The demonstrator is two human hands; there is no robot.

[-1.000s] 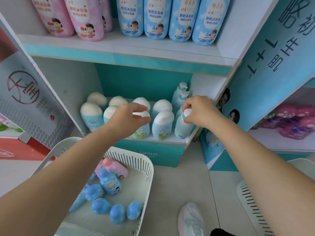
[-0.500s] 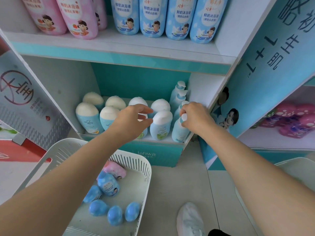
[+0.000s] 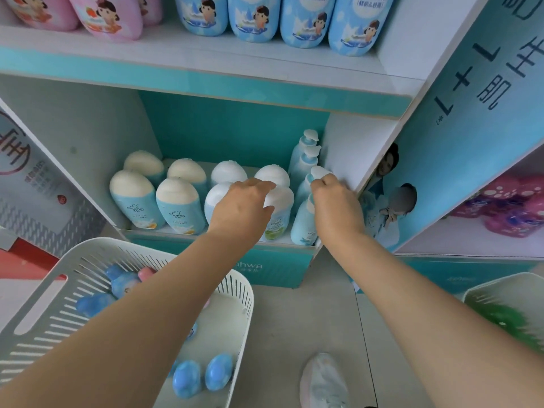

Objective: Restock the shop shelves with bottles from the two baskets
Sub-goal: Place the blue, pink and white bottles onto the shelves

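In the middle of the frame, the lower shelf (image 3: 223,238) carries 2 rows of white-capped bottles, and at its right end a file of 4 pump bottles runs back along the side wall. The right hand (image 3: 338,207) is pinched on the white pump head of the third pump bottle (image 3: 319,173) counted from the back; the thumb and fingertips close narrowly around that head, though how firm the hold is I cannot tell. The front pump bottle (image 3: 303,225) stands just below the wrist at the shelf edge. The left hand (image 3: 241,207) lies curled, palm down, over the cap of the green-label bottle (image 3: 278,214) in the front row, fingers loosely bent on it rather than wrapped.

The step in hand looks like seating and straightening bottles on this shelf, not fetching new ones. Next, both hands need to let go without tipping the tight rows, then drop to the baskets.

At lower left the white basket (image 3: 44,293) holds several blue bottles (image 3: 203,376) and a pink one, partly hidden by the left forearm. At lower right a second basket (image 3: 506,285) shows something green, too blurred to name. The upper shelf (image 3: 206,58) at the top is lined with tall pink and blue bottles. A shoe (image 3: 323,381) shows at the bottom.
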